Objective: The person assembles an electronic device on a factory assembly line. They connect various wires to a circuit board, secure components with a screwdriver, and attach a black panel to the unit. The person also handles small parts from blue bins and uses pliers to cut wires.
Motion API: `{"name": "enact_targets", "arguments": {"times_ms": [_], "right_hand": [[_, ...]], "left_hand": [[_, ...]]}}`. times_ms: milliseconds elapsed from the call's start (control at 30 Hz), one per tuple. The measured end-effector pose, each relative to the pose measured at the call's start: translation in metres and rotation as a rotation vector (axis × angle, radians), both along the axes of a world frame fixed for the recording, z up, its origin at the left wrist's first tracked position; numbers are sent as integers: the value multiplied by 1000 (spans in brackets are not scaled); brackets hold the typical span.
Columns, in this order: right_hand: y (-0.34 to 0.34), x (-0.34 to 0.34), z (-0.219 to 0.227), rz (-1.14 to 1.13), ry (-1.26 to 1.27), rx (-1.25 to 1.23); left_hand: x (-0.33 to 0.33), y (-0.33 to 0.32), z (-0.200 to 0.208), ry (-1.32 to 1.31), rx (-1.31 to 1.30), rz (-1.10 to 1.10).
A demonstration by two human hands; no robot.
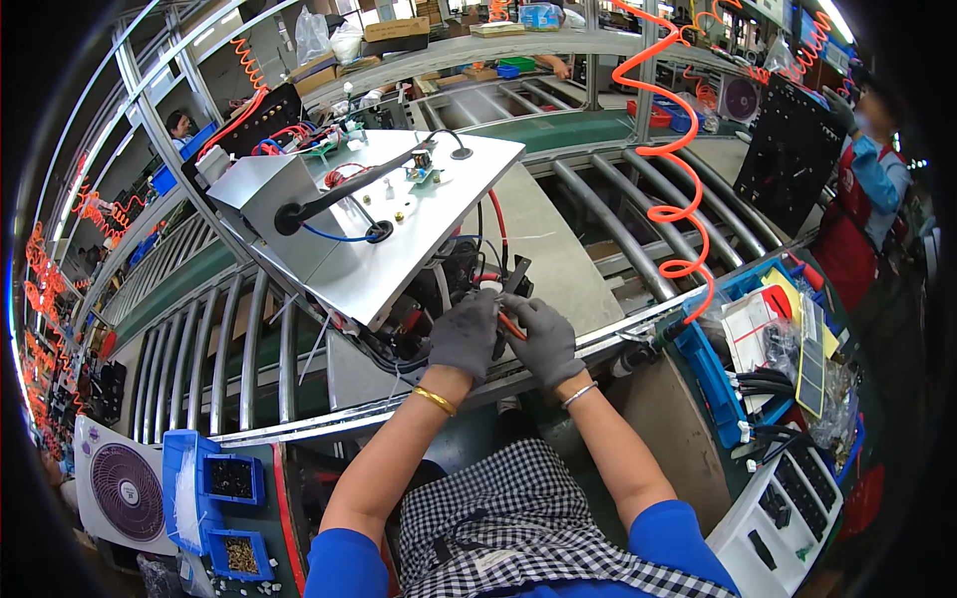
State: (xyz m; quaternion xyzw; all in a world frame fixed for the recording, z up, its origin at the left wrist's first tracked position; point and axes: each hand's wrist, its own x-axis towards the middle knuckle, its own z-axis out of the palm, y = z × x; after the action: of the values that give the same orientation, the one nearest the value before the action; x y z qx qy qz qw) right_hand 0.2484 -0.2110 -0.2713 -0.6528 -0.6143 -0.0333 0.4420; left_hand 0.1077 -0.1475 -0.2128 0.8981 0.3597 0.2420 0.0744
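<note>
Left hand: the grey-gloved left hand [466, 334] was curled shut beside the black wiring [461, 261] under the panel; whether anything was gripped could not be told.
Right hand: the grey-gloved right hand [543, 339] was clamped on a thin orange wire [511, 327].
Wire position: the wire was held between both hands, just below the tilted silver sheet-metal panel [374, 261].
Support: grey metal roller conveyor [608, 224].
Surroundings: blue plastic parts bins [231, 478], coiled orange air hose [670, 149].

There are two gloved hands, the left hand [465, 334] and the right hand [541, 339], at the centre of the frame. One metal unit [349, 249] sits above them. Two small blue bins [231, 478] are at lower left, beside one fan [127, 490]. One orange coiled hose [670, 149] hangs at upper right. One co-worker [867, 199] stands at right.
</note>
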Motion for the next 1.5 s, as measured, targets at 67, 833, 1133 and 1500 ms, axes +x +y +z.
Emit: {"name": "enact_targets", "arguments": {"times_ms": [67,833,1133,1500], "right_hand": [[-1,3,-3,67,81,30],[32,-10,22,163,636,235],[0,-9,18,400,786,83],[-23,-75,72,330,-629,24]], "left_hand": [[-1,-3,1,-89,5,-9],[52,3,56,152,234,78],[-17,-63,21,-118,24,-304],[-167,-113,-84,-704,-842,237]]}}
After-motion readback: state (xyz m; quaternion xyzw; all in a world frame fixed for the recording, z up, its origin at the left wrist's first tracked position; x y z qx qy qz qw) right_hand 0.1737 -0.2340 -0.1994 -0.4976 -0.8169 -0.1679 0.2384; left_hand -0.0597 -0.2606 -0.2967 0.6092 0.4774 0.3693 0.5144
